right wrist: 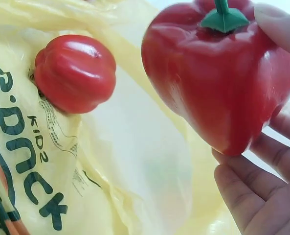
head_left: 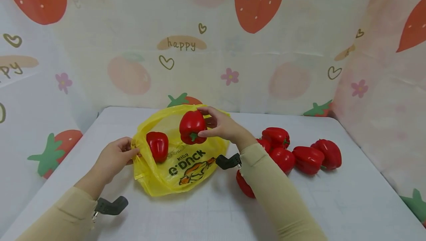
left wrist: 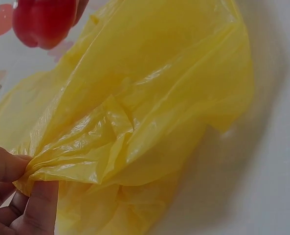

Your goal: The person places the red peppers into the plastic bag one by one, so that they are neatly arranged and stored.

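A yellow plastic bag [head_left: 158,181] printed with dark letters lies on the table with its mouth spread. My left hand [head_left: 111,159] pinches the bag's left rim; in the left wrist view the plastic [left wrist: 149,98] bunches between thumb and fingers. My right hand [head_left: 226,124] holds a red bell pepper [head_left: 192,124] above the bag's opening, its green stem [right wrist: 225,19] clear in the right wrist view. Another red bell pepper [head_left: 158,146] sits inside the bag at the left, and it also shows in the right wrist view [right wrist: 76,73].
Several red bell peppers [head_left: 308,160] lie in a group on the right side of the white table [head_left: 352,204], some partly hidden behind my right forearm. A strawberry-printed cloth [head_left: 206,74] stands behind and beside the table. A dark camera mount [head_left: 111,206] sticks out from each wrist.
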Available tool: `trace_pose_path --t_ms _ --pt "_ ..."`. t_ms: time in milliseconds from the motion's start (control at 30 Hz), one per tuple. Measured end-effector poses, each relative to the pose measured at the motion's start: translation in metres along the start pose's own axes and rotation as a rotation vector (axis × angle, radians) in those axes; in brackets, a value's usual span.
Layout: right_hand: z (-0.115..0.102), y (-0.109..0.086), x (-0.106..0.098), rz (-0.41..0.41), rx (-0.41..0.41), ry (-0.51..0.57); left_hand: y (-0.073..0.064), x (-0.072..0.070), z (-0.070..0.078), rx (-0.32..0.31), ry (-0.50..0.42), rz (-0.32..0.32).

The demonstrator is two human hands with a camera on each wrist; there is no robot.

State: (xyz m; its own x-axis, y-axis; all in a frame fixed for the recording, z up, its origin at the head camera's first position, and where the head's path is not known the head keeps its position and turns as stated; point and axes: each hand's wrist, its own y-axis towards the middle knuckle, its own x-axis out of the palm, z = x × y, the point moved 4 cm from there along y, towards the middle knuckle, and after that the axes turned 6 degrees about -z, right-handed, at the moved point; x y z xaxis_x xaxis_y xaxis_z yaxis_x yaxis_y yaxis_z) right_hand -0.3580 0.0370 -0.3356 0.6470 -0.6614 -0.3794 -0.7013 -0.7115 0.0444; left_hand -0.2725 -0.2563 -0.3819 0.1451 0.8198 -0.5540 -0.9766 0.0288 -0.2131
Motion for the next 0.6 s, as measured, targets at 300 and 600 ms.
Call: trace_pose_path --t_ms 300,600 --pt "0.013 0.019 0.009 0.129 0.060 -0.042 0.000 0.000 -0.002 0.002 -0.002 0.001" --pt "0.020 0.031 0.023 0.188 0.130 -0.041 -0.001 0.000 -0.004 -0.004 -0.007 -0.003"
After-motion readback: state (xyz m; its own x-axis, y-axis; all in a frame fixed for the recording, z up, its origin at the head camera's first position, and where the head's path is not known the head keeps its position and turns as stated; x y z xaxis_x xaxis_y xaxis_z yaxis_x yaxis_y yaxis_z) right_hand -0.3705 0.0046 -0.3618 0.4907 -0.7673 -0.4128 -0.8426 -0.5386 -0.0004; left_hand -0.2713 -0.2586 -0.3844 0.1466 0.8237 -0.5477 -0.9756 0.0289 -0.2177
